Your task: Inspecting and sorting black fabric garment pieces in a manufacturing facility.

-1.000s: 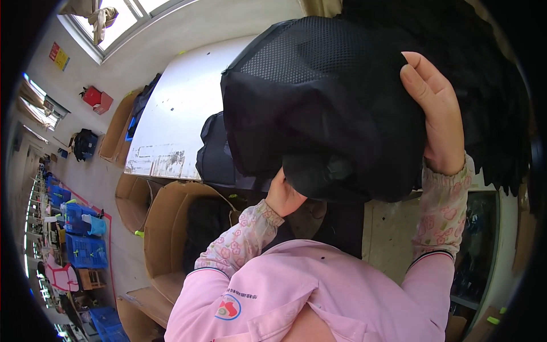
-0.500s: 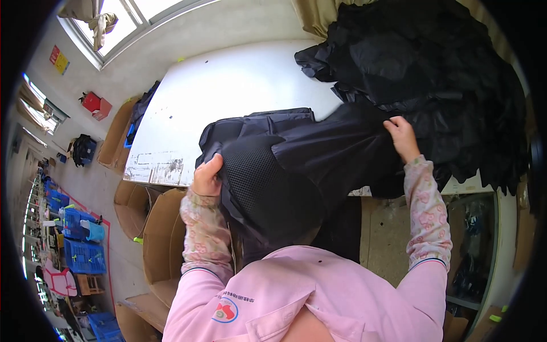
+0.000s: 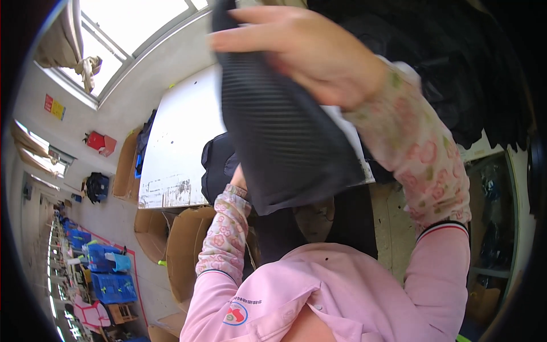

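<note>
Close to the camera, my right hand (image 3: pixel 319 54) grips the upper edge of a black fabric piece (image 3: pixel 279 131) and holds it raised, so that it hangs over the table's front edge. The cloth has fine ribs or mesh across it and is slightly blurred by motion. My left hand (image 3: pixel 240 178) is low behind the hanging piece, beside folded black cloth (image 3: pixel 215 165) on the table. Its fingers are hidden by the fabric. Both of my forearms wear flowered sleeve covers.
A white table (image 3: pixel 182 131) with a worn front corner stands before me. A large heap of black fabric (image 3: pixel 456 85) covers its right side. Cardboard boxes (image 3: pixel 188 251) stand at the near left, and blue crates (image 3: pixel 114 288) line the floor farther left.
My right hand has risen and swung left toward the camera, lifting the black fabric piece off the table. My left hand has shifted slightly right, and the cloth now covers its fingers.
</note>
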### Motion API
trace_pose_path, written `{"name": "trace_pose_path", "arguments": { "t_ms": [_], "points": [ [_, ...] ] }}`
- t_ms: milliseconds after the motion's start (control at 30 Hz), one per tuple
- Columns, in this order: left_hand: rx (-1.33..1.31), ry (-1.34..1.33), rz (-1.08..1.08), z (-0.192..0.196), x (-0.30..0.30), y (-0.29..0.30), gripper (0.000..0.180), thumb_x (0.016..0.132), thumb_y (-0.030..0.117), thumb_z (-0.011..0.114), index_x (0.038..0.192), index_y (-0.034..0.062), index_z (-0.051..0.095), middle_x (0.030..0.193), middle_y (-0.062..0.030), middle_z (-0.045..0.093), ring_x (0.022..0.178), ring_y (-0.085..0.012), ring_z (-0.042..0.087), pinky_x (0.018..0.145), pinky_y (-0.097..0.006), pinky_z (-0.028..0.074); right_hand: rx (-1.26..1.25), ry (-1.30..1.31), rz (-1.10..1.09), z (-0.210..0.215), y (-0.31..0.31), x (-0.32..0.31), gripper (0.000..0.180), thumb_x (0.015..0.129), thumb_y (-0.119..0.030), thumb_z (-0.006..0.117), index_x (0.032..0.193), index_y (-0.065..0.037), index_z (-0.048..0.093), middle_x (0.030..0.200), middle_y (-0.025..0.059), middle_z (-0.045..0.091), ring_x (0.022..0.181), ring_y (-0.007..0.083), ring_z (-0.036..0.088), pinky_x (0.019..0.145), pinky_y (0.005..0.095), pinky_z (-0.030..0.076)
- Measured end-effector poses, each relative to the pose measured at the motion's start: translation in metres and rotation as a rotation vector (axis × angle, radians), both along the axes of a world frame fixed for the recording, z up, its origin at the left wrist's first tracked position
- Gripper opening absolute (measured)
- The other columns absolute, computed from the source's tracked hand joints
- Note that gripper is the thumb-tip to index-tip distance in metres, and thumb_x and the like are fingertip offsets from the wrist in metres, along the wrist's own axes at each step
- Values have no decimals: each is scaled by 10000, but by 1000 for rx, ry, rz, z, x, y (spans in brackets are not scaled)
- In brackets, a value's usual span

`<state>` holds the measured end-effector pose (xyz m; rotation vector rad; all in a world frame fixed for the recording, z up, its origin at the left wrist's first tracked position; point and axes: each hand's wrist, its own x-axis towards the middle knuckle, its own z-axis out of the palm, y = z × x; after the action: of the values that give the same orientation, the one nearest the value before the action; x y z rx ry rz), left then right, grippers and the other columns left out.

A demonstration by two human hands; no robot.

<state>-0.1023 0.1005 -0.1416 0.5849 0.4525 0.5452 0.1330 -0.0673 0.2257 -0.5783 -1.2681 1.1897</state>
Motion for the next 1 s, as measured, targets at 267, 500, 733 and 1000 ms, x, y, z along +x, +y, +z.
{"name": "trace_pose_path", "arguments": {
  "t_ms": [267, 500, 733, 1000],
  "points": [
    [-237, -481, -701, 10, 56, -63, 436, 992, 306, 472, 1323, 23, 463, 1028, -108, 634, 686, -192, 600, 718, -342, 533, 13, -1, -165, 16, 45, -38, 712, 750, -177, 798, 1318, 87, 459, 998, 110, 642, 823, 131, 620, 602, 225, 469],
    [442, 542, 356, 72, -107, 59, 373, 913, 222, 653, 1216, 30, 550, 987, -82, 650, 799, -170, 646, 712, -307, 535, 3, -34, -333, -88, 20, 62, 636, 829, -115, 718, 1344, 73, 396, 911, 123, 671, 704, 126, 652, 541, 237, 516],
    [1527, 1722, 535, 62, -99, 78, 576, 740, 193, 786, 1226, 16, 531, 1203, -229, 567, 1099, -362, 555, 963, -437, 440, -607, -422, -592, -388, 34, 38, 745, 754, -187, 740, 1363, 52, 384, 1194, 262, 592, 1066, 349, 619, 885, 383, 518],
    [1878, 1120, -218, 4, 52, -95, 758, 831, 602, 594, 1455, 226, 382, 1540, -199, 234, 1431, -393, 193, 1101, -652, 115, -634, -736, -544, -316, 28, 91, 551, 767, -240, 740, 1232, -18, 544, 1104, 210, 639, 962, 362, 636, 825, 414, 514]
  ]
}}
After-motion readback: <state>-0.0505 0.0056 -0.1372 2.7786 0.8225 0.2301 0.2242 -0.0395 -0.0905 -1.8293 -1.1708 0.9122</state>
